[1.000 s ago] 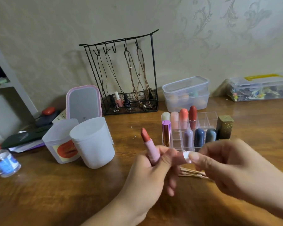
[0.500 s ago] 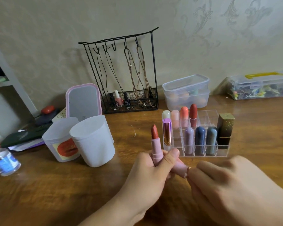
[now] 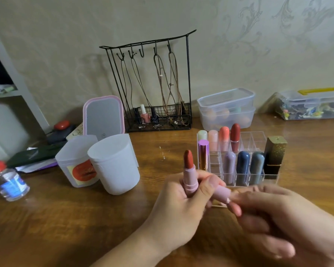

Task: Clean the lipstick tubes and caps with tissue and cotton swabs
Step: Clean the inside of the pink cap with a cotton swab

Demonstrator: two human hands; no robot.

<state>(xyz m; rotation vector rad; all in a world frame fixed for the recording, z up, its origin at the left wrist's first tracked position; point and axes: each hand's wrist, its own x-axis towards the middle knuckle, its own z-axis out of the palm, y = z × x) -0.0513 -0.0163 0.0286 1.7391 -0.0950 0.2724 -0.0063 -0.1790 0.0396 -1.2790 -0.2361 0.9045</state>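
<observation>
wooden table (image 3: 66, 218): left hand (image 3: 179, 211) grips lipstick (image 3: 189, 172); right hand (image 3: 274, 218) pinches cap (image 3: 221, 194) (organizer (image 3: 258, 139) behind).

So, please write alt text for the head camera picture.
A left hand holds an open pink lipstick and its pink cap upright over a wooden table; the right hand touches the cap's end. Behind stands a clear organizer of lipsticks.

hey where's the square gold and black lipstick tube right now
In the head view, the square gold-capped black lipstick tube stands upright at the right end of the clear acrylic organizer, beside the grey-blue rounded lipstick.
</observation>
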